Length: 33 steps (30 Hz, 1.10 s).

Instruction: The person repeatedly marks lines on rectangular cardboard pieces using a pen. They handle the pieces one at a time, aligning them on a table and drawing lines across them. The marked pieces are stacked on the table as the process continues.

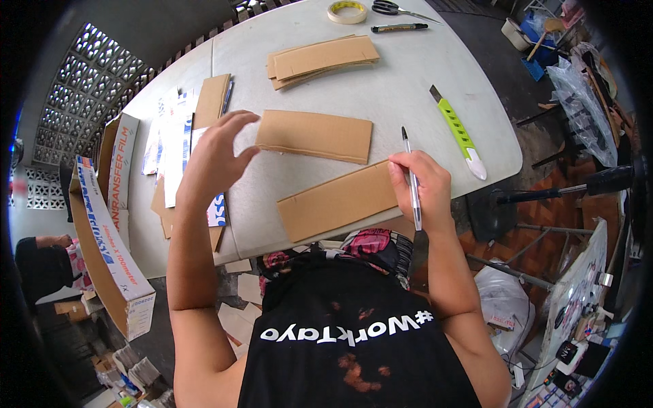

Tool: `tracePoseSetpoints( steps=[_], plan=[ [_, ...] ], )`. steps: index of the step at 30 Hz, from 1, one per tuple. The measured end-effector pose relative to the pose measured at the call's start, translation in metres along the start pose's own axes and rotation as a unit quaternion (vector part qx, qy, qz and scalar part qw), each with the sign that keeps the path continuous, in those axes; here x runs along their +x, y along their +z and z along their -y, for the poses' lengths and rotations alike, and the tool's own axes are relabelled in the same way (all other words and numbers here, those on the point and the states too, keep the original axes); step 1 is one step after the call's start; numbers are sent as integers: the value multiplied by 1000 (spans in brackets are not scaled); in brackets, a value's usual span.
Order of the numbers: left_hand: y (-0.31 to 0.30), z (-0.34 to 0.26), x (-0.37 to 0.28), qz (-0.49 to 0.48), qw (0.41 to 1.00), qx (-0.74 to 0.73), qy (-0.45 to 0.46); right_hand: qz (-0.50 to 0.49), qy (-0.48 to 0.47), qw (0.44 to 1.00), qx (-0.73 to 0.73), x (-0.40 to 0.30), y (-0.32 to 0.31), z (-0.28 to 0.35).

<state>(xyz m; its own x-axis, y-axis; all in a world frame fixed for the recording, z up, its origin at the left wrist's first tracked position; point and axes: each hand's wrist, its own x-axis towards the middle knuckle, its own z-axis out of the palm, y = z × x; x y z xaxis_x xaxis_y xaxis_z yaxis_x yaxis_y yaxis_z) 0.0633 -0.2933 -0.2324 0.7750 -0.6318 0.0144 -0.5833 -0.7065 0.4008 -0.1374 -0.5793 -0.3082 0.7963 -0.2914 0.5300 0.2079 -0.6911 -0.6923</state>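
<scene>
My left hand is in the air with fingers and thumb apart, holding nothing. Its fingertips are close to the left end of a cardboard rectangle; whether they touch it I cannot tell. In my right hand is a clear ballpoint pen with a black cap end pointing away from me. Thumb and forefinger of that hand also meet the right end of a cardboard strip, which lies slanted along the table's near edge. Short marks or slits show on the strip's far edge.
On the white table are stacked cardboard strips, a green utility knife with blade out, masking tape, scissors and a black marker-like tool. Printed cardboard and long open boxes occupy the left. Another person is beyond.
</scene>
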Motion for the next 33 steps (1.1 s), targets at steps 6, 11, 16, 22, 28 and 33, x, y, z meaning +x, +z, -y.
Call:
tracePoseSetpoints(
  steps=[6, 11, 16, 22, 28, 33],
  plan=[
    [35, -12, 27, 21, 986, 26, 161, 1, -10, 1000, -3, 0, 1, -3],
    [37, -32, 56, 78, 991, 72, 85, -9, -11, 1000, 4, 1, 2, -4],
    [-1, -26, 64, -44, 995, -83, 43, -14, -39, 999, 0, 3, 0, -6],
    [5, -3, 7, 33, 840, -511, -180, -9, -12, 999, 30, 0, 0, -3],
    [2, -26, -35, -22, 994, -70, 78, -5, -12, 999, 37, 0, -10, -4],
    [46, 3, 4, -36, 981, 123, 143, 104, -128, 984, -60, -5, -11, 5]
  ],
)
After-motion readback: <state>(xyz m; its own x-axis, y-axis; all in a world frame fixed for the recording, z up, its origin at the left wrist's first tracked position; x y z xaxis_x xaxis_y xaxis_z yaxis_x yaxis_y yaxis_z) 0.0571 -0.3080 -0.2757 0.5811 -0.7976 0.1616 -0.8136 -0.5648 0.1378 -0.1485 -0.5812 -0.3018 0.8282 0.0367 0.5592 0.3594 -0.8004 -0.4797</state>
